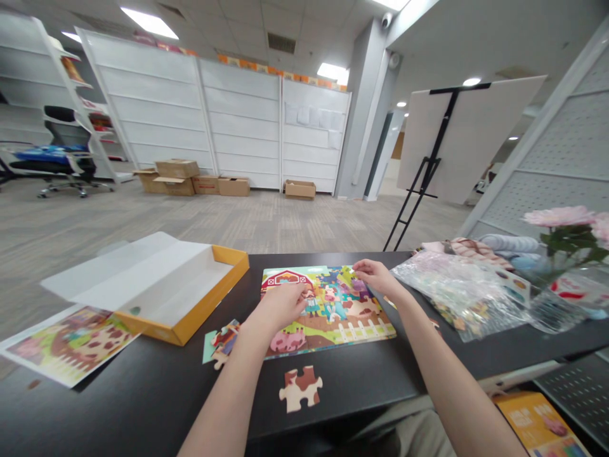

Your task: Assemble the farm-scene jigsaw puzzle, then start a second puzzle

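Note:
A colourful farm jigsaw puzzle lies mostly assembled on the black table, with a red barn, animals and a white fence in its picture. Over its left part rests my left hand, fingers curled down; what lies beneath them is hidden. My right hand is at the puzzle's far right corner, fingertips pinched together, and I cannot make out what is between them. A loose brown-and-cream puzzle piece lies in front of the puzzle. More loose pieces sit left of it, partly behind my left forearm.
An open yellow box with a white inside stands at the left, overlapping a printed reference picture. To the right lie a clear plastic bag and pink flowers. Another yellow box is at the lower right. An easel stands beyond the table.

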`<state>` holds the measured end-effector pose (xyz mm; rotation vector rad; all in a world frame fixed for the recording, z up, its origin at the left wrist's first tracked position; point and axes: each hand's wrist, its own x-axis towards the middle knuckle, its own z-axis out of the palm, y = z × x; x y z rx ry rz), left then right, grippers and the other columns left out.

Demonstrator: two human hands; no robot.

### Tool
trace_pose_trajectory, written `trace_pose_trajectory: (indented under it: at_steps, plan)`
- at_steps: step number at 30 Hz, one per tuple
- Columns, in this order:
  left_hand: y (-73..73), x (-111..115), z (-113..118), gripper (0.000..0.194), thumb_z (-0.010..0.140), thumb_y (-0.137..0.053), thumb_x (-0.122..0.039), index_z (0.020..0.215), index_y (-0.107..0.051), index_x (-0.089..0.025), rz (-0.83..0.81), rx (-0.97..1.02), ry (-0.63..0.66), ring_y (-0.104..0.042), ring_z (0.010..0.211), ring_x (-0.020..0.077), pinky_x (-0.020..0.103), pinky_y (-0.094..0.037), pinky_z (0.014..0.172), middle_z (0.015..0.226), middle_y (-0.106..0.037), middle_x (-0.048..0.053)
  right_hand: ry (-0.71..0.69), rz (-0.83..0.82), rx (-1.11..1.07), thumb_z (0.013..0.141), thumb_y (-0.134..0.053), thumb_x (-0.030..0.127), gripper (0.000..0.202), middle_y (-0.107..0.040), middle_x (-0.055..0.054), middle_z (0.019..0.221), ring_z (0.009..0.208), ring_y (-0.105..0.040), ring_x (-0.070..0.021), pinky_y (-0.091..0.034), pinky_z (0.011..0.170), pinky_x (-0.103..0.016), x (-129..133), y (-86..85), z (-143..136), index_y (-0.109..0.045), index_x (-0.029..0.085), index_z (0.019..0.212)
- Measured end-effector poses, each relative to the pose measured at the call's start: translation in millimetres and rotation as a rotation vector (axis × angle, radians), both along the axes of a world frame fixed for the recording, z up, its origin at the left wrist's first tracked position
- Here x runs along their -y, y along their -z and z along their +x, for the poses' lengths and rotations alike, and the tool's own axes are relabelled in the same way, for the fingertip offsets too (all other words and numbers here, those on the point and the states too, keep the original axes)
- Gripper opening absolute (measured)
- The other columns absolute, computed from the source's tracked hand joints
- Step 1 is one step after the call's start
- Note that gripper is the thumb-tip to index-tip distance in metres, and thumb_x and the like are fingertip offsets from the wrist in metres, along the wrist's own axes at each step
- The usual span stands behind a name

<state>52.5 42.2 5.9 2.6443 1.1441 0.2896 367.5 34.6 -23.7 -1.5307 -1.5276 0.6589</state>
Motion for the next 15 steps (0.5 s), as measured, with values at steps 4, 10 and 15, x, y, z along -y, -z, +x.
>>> trace_pose_trajectory:
  at_steps: [4,10,15]
  plan:
    - [0.1,-0.5,-0.2,0.019,0.089,-0.05,-0.024,0.1,-0.065,-0.021,-0.002,0.01,0.002,-0.068,0.093,0.0231,0.03,-0.048,0.078,0.102,-0.073,0.007,-0.009,-0.025,0.125,0.074,-0.064,0.024,0.011,-0.076,-0.005,0.081,0.075,-0.069,-0.0202,-0.055,0.075,-0.032,-1.0,2.2,8.1,-0.072,0.018,0.079]
    - [0.6,-1.2,0.8,0.018,0.089,-0.05,-0.025,0.098,-0.065,-0.02,0.001,0.001,0.001,-0.068,0.093,0.0236,0.031,-0.048,0.077,0.102,-0.073,0.008,-0.003,-0.06,0.051,0.068,-0.07,0.021,0.015,-0.075,-0.005,0.081,0.078,-0.07,-0.0207,-0.056,0.073,-0.031,-0.3,4.6,10.1,-0.069,0.019,0.083]
    - [1.1,-1.2,0.7,0.017,0.089,-0.051,-0.024,0.098,-0.065,-0.02,-0.004,0.01,0.001,-0.068,0.093,0.0236,0.031,-0.048,0.077,0.102,-0.074,0.008,0.007,-0.067,-0.059,0.064,-0.077,0.022,0.027,-0.074,-0.005,0.085,0.082,-0.07,-0.0195,-0.056,0.076,-0.031,3.2,-2.0,8.4,-0.066,0.019,0.09]
